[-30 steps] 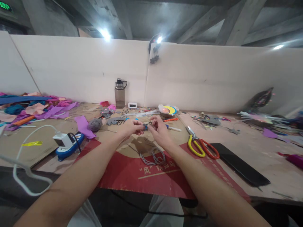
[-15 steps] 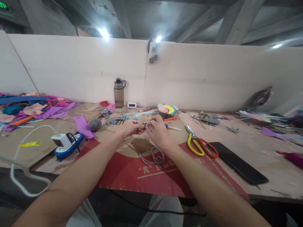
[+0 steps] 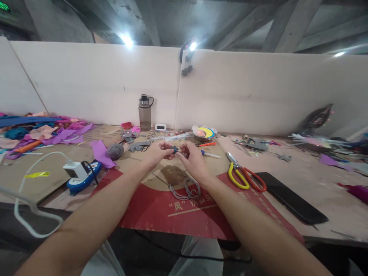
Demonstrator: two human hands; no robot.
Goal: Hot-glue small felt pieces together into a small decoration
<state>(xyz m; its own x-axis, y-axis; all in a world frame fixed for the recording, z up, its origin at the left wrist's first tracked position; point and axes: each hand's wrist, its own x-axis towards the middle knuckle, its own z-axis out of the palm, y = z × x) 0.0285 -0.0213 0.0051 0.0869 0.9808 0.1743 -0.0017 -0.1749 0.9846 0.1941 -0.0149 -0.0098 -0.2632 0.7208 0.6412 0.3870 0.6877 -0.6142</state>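
My left hand (image 3: 157,155) pinches one end of a small dark grey-blue piece (image 3: 175,148) between thumb and fingers. From the other side, my right hand (image 3: 194,158) has its thumb and fingertips closed on the same piece. Its exact kind is too small to make out. Both hands are raised over a red and brown cardboard sheet (image 3: 172,216). Below them on the cardboard lies a loose coil of grey cord (image 3: 192,190). A ball of grey yarn (image 3: 115,151) sits left of my left hand.
Yellow-and-red-handled scissors (image 3: 244,176) and a black phone (image 3: 291,197) lie to the right. At left are a blue power strip (image 3: 83,183) with a white charger and a heap of coloured fabric scraps (image 3: 43,132). Behind stand a water bottle (image 3: 145,115) and a bowl (image 3: 202,137).
My hands have turned slightly and moved a little apart, so more of the small dark piece shows between the fingertips. The coil of cord stays on the cardboard.
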